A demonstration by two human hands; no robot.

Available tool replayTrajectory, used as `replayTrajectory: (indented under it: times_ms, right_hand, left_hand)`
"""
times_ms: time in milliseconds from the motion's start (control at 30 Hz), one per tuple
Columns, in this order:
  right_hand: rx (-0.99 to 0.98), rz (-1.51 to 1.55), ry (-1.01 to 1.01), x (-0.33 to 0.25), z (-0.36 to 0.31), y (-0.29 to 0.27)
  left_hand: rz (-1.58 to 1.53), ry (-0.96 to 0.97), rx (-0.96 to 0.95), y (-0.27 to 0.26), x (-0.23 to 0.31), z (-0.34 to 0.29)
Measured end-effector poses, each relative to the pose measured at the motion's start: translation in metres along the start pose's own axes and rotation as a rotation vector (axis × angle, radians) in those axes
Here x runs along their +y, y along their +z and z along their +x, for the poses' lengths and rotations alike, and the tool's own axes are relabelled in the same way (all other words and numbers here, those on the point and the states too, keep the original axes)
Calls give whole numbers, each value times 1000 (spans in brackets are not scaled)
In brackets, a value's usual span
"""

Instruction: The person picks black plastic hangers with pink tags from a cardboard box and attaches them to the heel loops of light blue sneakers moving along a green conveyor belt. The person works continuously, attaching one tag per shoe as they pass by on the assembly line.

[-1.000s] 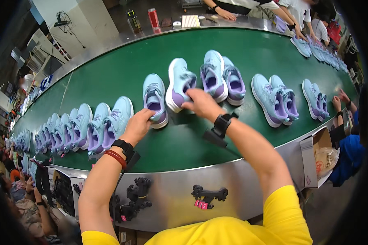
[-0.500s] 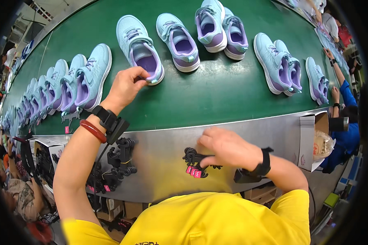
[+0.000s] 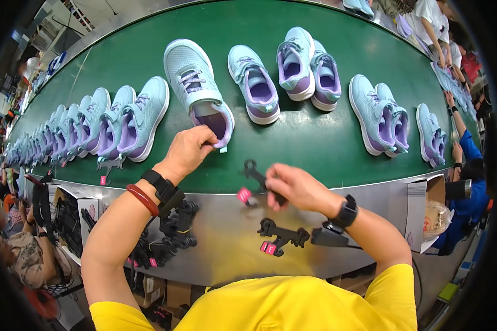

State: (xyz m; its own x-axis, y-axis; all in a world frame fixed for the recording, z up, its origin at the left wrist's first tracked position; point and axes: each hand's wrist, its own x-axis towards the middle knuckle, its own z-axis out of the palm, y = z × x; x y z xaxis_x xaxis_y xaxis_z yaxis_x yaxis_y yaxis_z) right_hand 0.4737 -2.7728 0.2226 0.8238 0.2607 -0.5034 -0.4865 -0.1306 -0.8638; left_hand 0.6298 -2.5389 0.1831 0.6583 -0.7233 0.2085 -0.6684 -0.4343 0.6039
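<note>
My left hand pinches the heel collar of a light blue sneaker with a purple lining, its heel toward me. In my right hand is a black plastic shoe hanger with a pink tag, lifted over the metal ledge. Below that hand lie a few more black hangers with pink tags. Just right of the held shoe stands another single sneaker. Left of it is a pair of the same sneakers, with a hanger hanging at its heels.
The shoes stand on a green belt edged by a metal ledge. Bundled hangers lie at left, near a box of black hangers. An open carton stands at right. Co-workers are at both sides.
My right hand has picked up a hanger from the small pile and moved it forward and up. My left hand still grips the sneaker's heel. The shoes appear lower in the view.
</note>
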Motion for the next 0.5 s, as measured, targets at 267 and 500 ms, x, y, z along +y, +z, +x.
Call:
replayTrajectory:
  times_ms: [267, 500]
  right_hand:
    - [191, -31, -43, -10, 52, 16]
    - [147, -78, -46, -7, 55, 30]
  left_hand:
    - [-21, -47, 67, 8, -2, -2]
    - [-14, -91, 92, 6, 2, 0]
